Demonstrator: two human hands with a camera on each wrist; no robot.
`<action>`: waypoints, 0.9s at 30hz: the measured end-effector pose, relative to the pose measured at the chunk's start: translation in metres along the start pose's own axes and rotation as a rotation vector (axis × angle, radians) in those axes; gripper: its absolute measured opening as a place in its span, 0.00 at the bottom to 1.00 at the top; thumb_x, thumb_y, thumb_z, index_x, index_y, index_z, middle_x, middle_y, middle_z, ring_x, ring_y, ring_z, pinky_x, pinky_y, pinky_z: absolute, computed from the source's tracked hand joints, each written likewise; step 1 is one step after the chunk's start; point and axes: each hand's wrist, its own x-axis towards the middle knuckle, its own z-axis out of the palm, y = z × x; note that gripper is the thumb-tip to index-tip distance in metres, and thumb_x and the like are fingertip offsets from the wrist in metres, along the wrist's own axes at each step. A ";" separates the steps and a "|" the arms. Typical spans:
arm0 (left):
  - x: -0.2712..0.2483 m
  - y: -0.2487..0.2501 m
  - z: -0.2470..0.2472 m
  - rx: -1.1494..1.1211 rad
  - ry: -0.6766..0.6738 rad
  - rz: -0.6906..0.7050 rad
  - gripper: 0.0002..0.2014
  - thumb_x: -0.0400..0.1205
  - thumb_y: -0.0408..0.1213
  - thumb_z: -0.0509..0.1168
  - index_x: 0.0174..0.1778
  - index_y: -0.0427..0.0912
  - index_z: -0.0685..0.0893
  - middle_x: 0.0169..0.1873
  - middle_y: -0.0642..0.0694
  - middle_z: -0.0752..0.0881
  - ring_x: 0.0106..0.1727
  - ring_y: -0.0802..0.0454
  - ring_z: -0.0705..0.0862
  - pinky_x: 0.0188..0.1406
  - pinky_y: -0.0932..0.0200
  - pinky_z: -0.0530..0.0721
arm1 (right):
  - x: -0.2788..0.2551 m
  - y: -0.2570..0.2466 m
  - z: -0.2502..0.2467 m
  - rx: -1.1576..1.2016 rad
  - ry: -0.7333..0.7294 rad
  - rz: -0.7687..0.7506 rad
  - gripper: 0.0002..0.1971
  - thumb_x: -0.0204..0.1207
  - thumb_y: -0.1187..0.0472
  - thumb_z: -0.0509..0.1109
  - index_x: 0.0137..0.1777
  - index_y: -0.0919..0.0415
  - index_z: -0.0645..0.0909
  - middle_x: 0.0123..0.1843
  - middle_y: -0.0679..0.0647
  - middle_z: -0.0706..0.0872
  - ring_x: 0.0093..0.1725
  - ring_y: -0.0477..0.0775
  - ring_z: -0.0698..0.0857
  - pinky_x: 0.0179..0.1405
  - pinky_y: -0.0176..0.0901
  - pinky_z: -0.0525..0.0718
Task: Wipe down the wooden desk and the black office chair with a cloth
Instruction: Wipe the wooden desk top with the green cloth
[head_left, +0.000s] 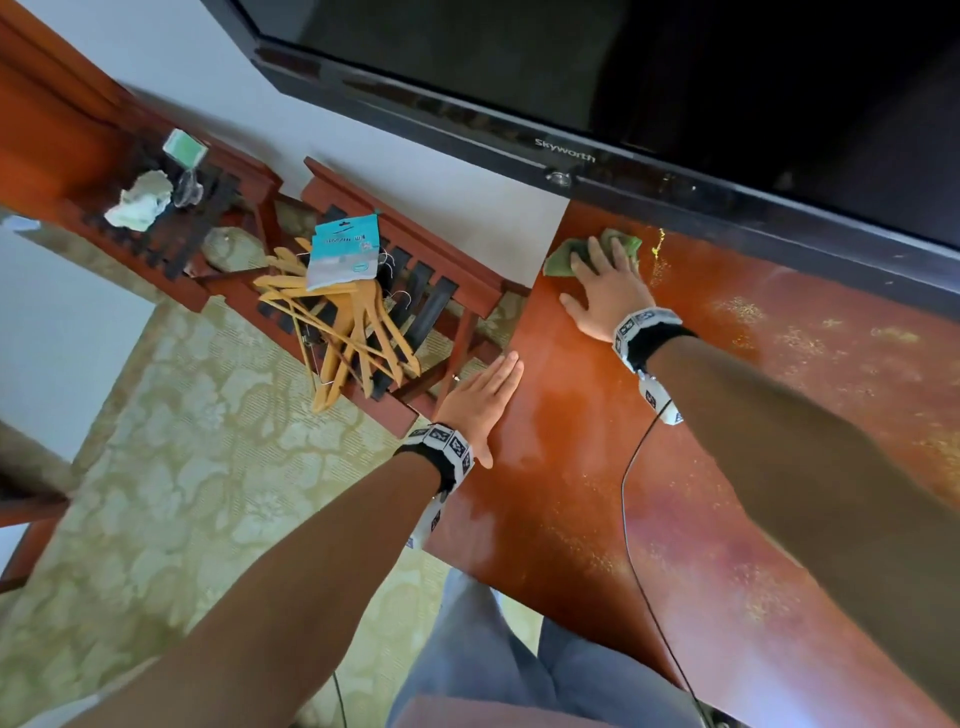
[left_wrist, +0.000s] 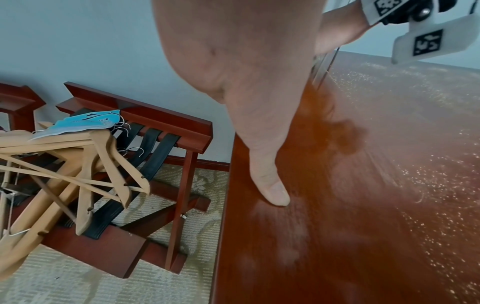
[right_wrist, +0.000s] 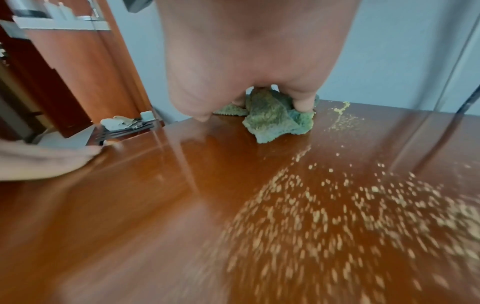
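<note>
Green cloth (head_left: 589, 250) under flat right hand (head_left: 605, 291) at desk (head_left: 675, 519) far corner; left hand (head_left: 480, 400) flat, empty, on desk edge.

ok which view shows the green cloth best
The right wrist view: the green cloth fills the middle, bunched under the right hand on the wooden desk. The head view shows it small at the desk's far corner, mostly covered by fingers. The left wrist view does not show it.
</note>
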 end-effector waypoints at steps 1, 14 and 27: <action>0.000 -0.002 0.000 -0.003 -0.004 0.007 0.80 0.62 0.54 0.89 0.89 0.39 0.28 0.88 0.44 0.26 0.91 0.49 0.33 0.91 0.51 0.46 | -0.009 -0.005 0.004 -0.008 -0.020 -0.013 0.37 0.87 0.36 0.54 0.91 0.50 0.52 0.93 0.56 0.46 0.90 0.69 0.44 0.89 0.69 0.52; -0.042 -0.014 0.015 0.025 0.032 0.004 0.79 0.64 0.62 0.85 0.89 0.37 0.30 0.90 0.41 0.31 0.92 0.45 0.37 0.91 0.51 0.47 | -0.129 -0.107 0.064 0.024 -0.149 -0.059 0.40 0.86 0.35 0.55 0.92 0.54 0.50 0.93 0.56 0.41 0.90 0.68 0.39 0.88 0.68 0.47; -0.126 -0.022 0.082 0.076 0.004 0.120 0.81 0.61 0.63 0.86 0.89 0.35 0.30 0.89 0.39 0.30 0.91 0.43 0.35 0.91 0.44 0.50 | -0.242 -0.197 0.126 0.048 -0.170 -0.108 0.44 0.83 0.32 0.58 0.92 0.51 0.48 0.93 0.55 0.40 0.90 0.68 0.35 0.88 0.72 0.46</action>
